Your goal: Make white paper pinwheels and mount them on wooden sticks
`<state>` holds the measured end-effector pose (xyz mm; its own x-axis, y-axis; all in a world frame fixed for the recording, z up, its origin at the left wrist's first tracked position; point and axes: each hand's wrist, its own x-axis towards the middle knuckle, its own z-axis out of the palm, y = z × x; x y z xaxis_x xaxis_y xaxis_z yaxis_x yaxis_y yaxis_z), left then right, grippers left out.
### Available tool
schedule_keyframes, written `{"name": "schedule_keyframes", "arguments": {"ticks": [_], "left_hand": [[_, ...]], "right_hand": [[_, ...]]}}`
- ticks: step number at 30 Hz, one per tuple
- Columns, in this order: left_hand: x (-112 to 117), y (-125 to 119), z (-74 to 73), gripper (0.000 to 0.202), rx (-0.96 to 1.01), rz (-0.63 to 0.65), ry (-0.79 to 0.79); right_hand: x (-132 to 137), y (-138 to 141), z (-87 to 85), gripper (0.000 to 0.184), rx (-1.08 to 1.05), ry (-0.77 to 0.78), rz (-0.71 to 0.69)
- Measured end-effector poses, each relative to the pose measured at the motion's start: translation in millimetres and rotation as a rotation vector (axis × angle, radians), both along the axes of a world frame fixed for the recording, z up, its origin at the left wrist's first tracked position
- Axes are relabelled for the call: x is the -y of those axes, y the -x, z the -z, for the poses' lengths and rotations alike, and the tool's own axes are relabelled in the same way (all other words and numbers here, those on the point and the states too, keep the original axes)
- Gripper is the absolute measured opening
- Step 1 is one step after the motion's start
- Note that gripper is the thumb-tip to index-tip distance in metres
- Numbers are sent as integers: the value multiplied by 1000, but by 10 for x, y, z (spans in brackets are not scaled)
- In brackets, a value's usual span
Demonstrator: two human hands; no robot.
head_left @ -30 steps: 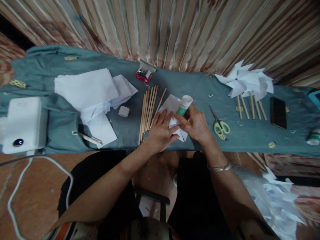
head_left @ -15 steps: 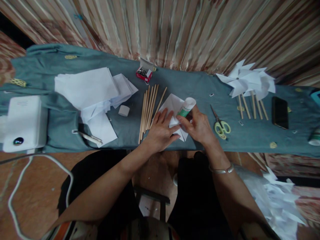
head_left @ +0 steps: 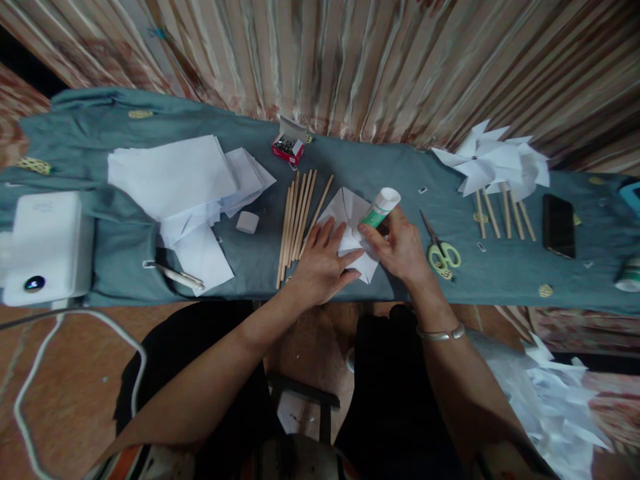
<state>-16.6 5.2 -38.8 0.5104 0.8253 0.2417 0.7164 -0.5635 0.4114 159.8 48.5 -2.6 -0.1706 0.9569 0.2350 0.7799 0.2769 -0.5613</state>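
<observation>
Working over a teal cloth [head_left: 400, 167], seeing below its near edge, at right, a clear bag [head_left: 500, 373] with white pinwheels [head_left: 563, 400] in or against it, without being able to tell which. Spreading the left hand [head_left: 320, 267] flat, gripping nothing, pressing a creased paper [head_left: 344, 205] onto the cloth just right of the sticks [head_left: 300, 210]. Grasping a glue stick [head_left: 379, 211] in the right hand [head_left: 403, 250], tilting it at the paper's right side, hiding its lower end behind fingers. Seeing near the far edge a red box [head_left: 289, 157], standing open and containing small metal pieces [head_left: 286, 145]. Noticing a white cap [head_left: 247, 223] lying left of the sticks.
</observation>
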Motion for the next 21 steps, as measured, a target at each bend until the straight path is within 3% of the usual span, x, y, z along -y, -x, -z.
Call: {"name": "schedule_keyframes", "arguments": {"ticks": [11, 21], "left_hand": [[0, 3, -84, 40, -11, 3, 53], [-5, -3, -63, 41, -16, -1, 58]], "right_hand": [[-78, 101, 24, 34, -4, -4, -3], [-42, 149, 25, 35, 31, 15, -40]]}}
